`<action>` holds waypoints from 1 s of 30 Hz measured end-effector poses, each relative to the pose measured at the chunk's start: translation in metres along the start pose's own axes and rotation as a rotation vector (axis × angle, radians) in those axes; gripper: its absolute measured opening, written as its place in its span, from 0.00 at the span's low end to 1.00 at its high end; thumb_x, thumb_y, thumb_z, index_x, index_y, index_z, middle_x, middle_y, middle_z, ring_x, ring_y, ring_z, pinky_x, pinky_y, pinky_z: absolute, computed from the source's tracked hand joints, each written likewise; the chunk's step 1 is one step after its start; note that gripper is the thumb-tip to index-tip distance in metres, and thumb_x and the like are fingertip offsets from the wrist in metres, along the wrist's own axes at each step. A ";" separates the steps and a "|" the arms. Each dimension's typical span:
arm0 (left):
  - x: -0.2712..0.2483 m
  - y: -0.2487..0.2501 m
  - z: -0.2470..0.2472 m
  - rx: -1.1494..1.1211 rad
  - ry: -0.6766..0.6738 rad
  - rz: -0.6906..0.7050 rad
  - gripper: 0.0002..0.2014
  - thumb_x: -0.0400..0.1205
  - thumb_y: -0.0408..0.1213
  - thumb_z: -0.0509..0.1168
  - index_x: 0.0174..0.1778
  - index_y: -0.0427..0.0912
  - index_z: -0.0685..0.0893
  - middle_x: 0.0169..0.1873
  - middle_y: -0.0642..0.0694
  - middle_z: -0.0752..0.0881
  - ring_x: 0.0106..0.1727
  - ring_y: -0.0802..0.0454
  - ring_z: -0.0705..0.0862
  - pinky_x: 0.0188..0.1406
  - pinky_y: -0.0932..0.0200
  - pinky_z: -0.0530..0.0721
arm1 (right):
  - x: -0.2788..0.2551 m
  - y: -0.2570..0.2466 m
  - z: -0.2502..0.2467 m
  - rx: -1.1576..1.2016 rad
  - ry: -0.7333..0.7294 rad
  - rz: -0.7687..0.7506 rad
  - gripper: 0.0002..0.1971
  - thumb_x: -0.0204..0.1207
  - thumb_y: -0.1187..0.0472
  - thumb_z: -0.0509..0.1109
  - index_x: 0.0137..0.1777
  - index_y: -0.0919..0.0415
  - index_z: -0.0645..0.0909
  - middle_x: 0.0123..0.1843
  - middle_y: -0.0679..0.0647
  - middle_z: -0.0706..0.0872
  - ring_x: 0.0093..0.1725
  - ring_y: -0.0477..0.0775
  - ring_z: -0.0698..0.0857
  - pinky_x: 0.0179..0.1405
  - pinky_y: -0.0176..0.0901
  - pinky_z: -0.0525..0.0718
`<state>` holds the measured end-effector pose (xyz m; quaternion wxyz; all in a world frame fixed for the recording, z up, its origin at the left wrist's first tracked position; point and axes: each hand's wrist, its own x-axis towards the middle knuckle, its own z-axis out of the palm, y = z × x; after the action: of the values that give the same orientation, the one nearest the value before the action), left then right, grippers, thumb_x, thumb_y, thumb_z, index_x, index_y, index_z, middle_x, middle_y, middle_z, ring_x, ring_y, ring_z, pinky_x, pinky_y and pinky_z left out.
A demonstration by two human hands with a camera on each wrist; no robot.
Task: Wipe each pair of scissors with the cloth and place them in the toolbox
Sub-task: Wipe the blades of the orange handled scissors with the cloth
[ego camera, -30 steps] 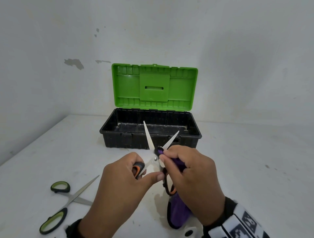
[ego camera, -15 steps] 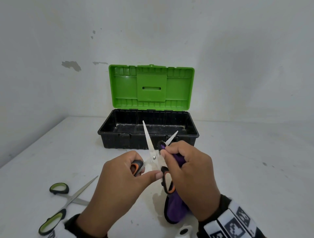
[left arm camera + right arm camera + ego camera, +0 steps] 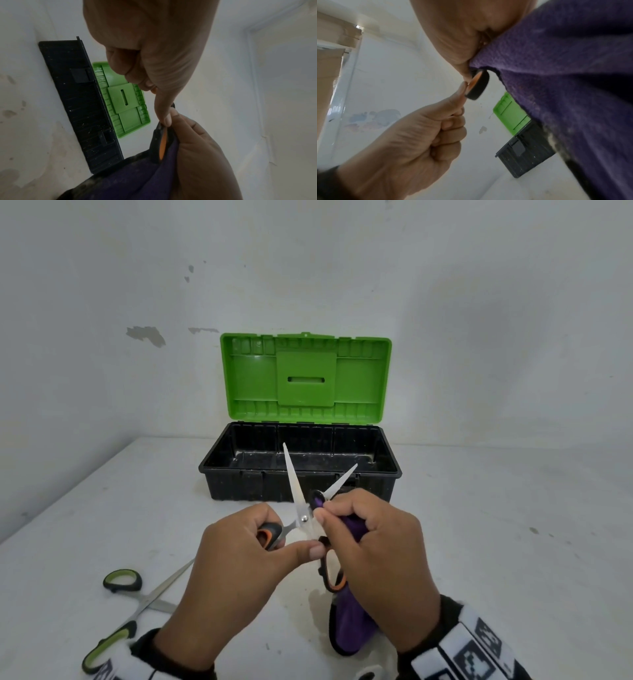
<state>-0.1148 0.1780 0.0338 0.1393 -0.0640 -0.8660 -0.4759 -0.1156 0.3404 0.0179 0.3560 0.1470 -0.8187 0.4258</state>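
Orange-handled scissors (image 3: 301, 508), blades spread, held just before the open toolbox (image 3: 298, 470). Left hand (image 3: 236, 570) grips one handle; right hand (image 3: 373, 559) pinches purple cloth (image 3: 349, 625) on a blade. Green-handled scissors (image 3: 137, 604) lie left on table (image 3: 496, 542); wrist cams miss them.

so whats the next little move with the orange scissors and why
Probably slide the purple cloth up the right-hand blade toward its tip. The left hand grips one handle of the orange scissors, which are spread open, and the right hand pinches the cloth low on that blade near the pivot, so most of the blade looks unwiped. The toolbox waits open.
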 end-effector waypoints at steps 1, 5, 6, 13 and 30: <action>-0.001 0.000 0.000 0.005 -0.002 -0.002 0.26 0.54 0.65 0.77 0.27 0.47 0.76 0.18 0.60 0.75 0.22 0.61 0.70 0.21 0.68 0.67 | 0.000 0.000 -0.001 0.026 0.006 0.029 0.02 0.76 0.60 0.79 0.42 0.55 0.89 0.35 0.40 0.88 0.39 0.42 0.88 0.37 0.30 0.84; -0.002 -0.002 0.000 -0.010 -0.005 -0.005 0.27 0.54 0.65 0.76 0.28 0.45 0.77 0.18 0.59 0.74 0.22 0.62 0.70 0.20 0.69 0.71 | 0.005 0.002 -0.002 0.064 0.040 0.143 0.03 0.75 0.60 0.80 0.42 0.55 0.90 0.34 0.41 0.88 0.40 0.42 0.87 0.36 0.23 0.80; -0.002 -0.003 -0.001 -0.009 -0.005 -0.005 0.27 0.54 0.65 0.76 0.28 0.45 0.77 0.18 0.60 0.74 0.22 0.62 0.70 0.20 0.70 0.71 | 0.004 0.000 -0.001 0.068 0.032 0.157 0.03 0.75 0.60 0.80 0.41 0.55 0.89 0.33 0.42 0.88 0.40 0.43 0.87 0.35 0.23 0.80; -0.004 -0.002 -0.006 -0.021 -0.003 0.004 0.26 0.54 0.63 0.78 0.24 0.49 0.73 0.16 0.58 0.73 0.20 0.59 0.69 0.23 0.67 0.66 | 0.010 -0.001 -0.003 0.149 0.046 0.220 0.06 0.73 0.60 0.82 0.38 0.53 0.88 0.33 0.43 0.90 0.37 0.43 0.88 0.35 0.26 0.81; -0.004 -0.001 -0.009 -0.013 0.012 0.029 0.26 0.54 0.61 0.80 0.23 0.49 0.72 0.15 0.56 0.72 0.21 0.58 0.68 0.23 0.64 0.67 | 0.020 0.000 -0.014 0.224 0.074 0.267 0.06 0.73 0.61 0.82 0.37 0.55 0.89 0.34 0.44 0.92 0.36 0.45 0.90 0.37 0.33 0.86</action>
<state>-0.1092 0.1696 0.0358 0.1511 -0.0746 -0.8611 -0.4798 -0.1231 0.3527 0.0376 0.3075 0.0598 -0.7647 0.5631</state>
